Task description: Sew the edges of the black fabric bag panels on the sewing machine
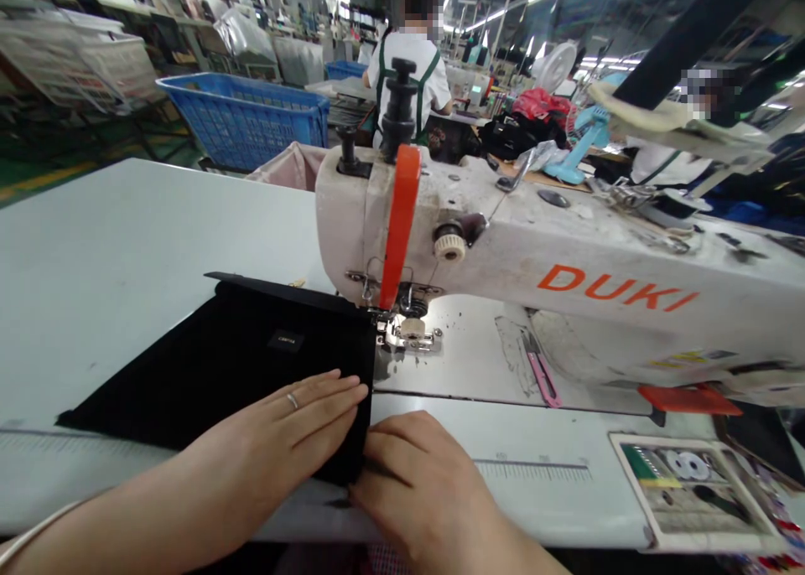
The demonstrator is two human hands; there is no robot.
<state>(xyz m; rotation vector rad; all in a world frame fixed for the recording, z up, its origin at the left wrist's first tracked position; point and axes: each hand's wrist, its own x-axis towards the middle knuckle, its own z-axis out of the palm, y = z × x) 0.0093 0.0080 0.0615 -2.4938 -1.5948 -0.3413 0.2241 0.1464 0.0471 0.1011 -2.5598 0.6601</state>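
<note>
A black fabric piece (pixel 232 374) with a small dark label (pixel 286 340) lies on the white sewing table, its right edge beside the presser foot (pixel 402 332) of the sewing machine (pixel 503 248). My left hand (pixel 283 437) rests flat on the fabric, fingers stretched out toward the right edge; a ring is on one finger. Just to the right, my right hand (pixel 428 483) has its fingers bent together at the fabric's lower right edge, pinching it. The fingertips are partly hidden.
Pink thread snips (pixel 541 374) lie on the machine bed. A tray with bobbins (pixel 692 483) is set at the right front. Beyond the table are a blue basket (pixel 245 118), a light blue fan (pixel 582 143) and a person in a white shirt (pixel 408 76).
</note>
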